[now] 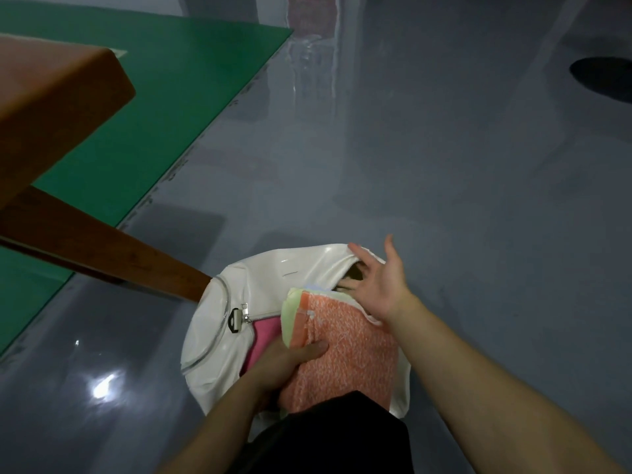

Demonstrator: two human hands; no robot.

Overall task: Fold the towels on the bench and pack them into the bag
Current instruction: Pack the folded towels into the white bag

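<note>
Glossy white bag (266, 278) with metal zip (239, 314); nubbly orange terry towel (349, 357); smooth wooden desk (58, 107); shiny grey floor (444, 183).

Left grip (290, 362) curled tight (thumb out); right grip (379, 285) splayed.

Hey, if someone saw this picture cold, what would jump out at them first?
Probably the orange towel low in the middle, topping a folded stack that the left hand grips and feeds into the glossy white bag on the grey floor. The right hand spreads the bag's opening, fingers straight. A wooden bench juts in at upper left.
</note>
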